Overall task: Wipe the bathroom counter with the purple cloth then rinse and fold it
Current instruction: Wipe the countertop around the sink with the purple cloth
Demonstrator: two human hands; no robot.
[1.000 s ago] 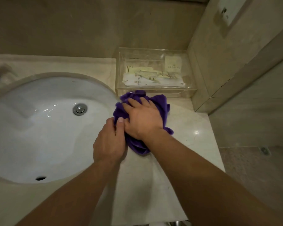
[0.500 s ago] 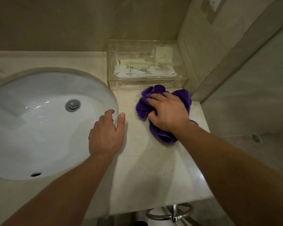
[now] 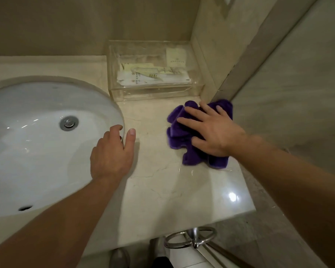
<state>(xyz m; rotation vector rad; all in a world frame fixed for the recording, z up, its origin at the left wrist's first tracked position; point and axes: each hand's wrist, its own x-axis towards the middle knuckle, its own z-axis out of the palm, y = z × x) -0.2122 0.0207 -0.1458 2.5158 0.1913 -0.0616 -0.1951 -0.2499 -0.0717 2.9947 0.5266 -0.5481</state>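
Observation:
The purple cloth (image 3: 179,136) lies bunched on the beige marble counter (image 3: 162,180), near its right edge and just in front of the clear box. My right hand (image 3: 211,130) presses flat on the cloth with its fingers spread. My left hand (image 3: 112,153) rests on the counter at the sink's right rim, its fingers over the edge and its thumb on the marble; it holds nothing. Wet streaks shine on the counter in front of the cloth.
A white oval sink (image 3: 37,144) with a metal drain (image 3: 68,122) fills the left. A clear acrylic box (image 3: 153,70) of toiletry packets stands at the back against the wall. The counter ends at the right beside a tiled wall. A metal ring holder (image 3: 190,238) hangs below the front edge.
My right hand has slid the cloth rightward, from beside the sink to the counter's right edge, and its fingers have spread flat. My left hand let go of the cloth and stayed at the sink's rim.

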